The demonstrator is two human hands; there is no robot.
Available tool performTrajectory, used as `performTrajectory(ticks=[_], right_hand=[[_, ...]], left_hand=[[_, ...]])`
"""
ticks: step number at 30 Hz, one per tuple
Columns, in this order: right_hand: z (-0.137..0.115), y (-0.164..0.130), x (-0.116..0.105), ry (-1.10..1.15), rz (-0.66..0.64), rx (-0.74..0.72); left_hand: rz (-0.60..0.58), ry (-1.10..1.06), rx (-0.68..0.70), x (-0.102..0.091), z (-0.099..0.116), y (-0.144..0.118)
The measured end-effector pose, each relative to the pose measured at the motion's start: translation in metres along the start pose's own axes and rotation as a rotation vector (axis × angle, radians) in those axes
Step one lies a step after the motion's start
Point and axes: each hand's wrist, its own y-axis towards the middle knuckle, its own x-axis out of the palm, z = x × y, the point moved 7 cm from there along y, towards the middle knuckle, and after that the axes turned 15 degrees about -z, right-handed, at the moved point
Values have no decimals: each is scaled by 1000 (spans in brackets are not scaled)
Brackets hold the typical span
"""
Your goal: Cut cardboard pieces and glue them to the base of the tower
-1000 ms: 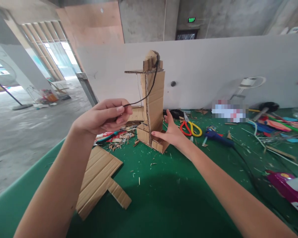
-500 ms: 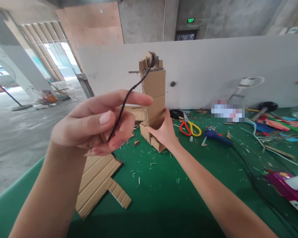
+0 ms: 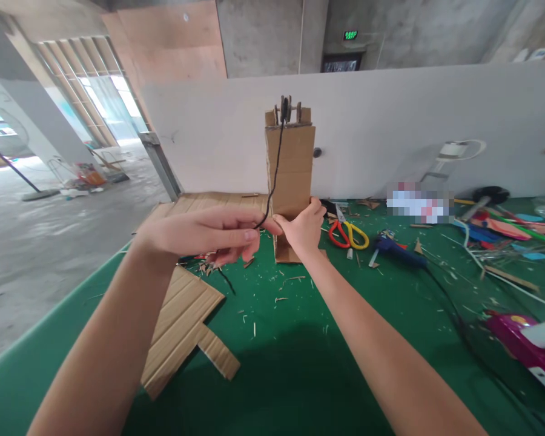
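A tall cardboard tower stands upright on the green table, with a small wheel at its top. A black cord runs down from that wheel along the tower's front. My left hand pinches the cord at about table-side height left of the tower, and the cord's loose end hangs below the fingers. My right hand grips the lower part of the tower from the right and front.
Flat cardboard pieces lie at the left front. Red-and-yellow scissors, a blue glue gun with a black cable, and a purple tool lie to the right among scraps. A white partition wall stands behind the table.
The tower has been turned so its front faces me. My left hand has dropped and moved toward the tower with the cord. My right hand has closed on the tower's lower part.
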Motion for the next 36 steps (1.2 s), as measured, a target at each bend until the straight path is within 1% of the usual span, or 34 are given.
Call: performTrajectory(ticks=[3,5,6,8,9,13,17,19,21,23,24,26,28,29,31,33,36], right_hand=[[5,1,-5,-25,-63,-14],[11,2,-9,-43,-108,-46],[15,3,-11,-49,-127,-64],[26,2,-16,-63,-166,-96],[32,0,-17,-69,-189,-108],[56,-19,-17,-115,-337,-146],[64,-47,-11,-235,-512,-182],[62,-56,-12,-324,-548,-184],[55,-62,-18,-410,-538,-187],[48,-65,-26,-547,-536,-184],[47,-67,-29,-647,-563,-162],[53,-70,-33,-796,-679,-55],[60,-74,-36,-838,-789,13],[62,-75,-37,-838,-813,14],[62,-72,-37,-839,-786,-25],[62,-67,-37,-841,-711,-47],[63,-57,-36,-833,-572,-52]], left_hand=[[15,45,-74,-17,-37,15],[16,97,-187,-24,-65,25],[42,131,-232,-27,-76,30],[131,199,-267,-32,-90,41],[146,232,-279,-30,-95,47],[204,443,-305,-20,-98,67],[235,492,-340,-12,-105,76],[233,511,-353,-8,-111,78],[218,547,-370,-5,-116,81],[200,587,-393,-2,-119,83],[191,602,-408,-1,-121,83],[159,614,-435,0,-122,81],[103,615,-462,0,-122,77],[72,616,-477,0,-121,74],[15,628,-504,3,-118,68],[-22,659,-538,8,-112,64],[-56,716,-566,21,-98,62]])
